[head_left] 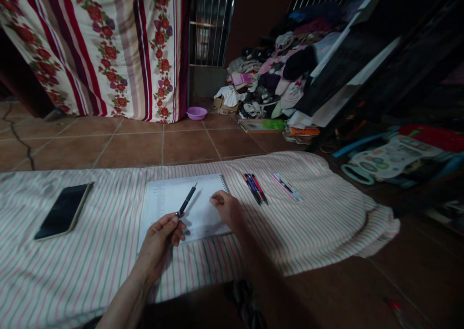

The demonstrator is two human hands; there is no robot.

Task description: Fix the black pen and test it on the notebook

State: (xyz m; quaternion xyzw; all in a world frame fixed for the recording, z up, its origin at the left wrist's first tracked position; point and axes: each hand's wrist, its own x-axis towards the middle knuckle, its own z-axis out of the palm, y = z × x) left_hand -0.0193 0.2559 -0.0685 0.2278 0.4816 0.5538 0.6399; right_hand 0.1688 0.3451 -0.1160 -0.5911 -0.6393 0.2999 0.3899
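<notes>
A white spiral notebook [170,201] lies open on a striped cloth [90,266] spread over the floor. My left hand [159,239] pinches a dark pen [186,201] by its lower end, tip pointing up and away over the page. My right hand [225,207] rests on the notebook's right part, fingers curled together; something small and thin may sit between its fingertips, too small to name.
A black phone [64,211] lies on the cloth at the left. Several pens [255,188] and thin sticks [286,186] lie right of the notebook. Behind are tiled floor, a purple bowl [196,112], a flowered curtain [108,43] and a clothes heap [275,77]. Toys [384,159] sit right.
</notes>
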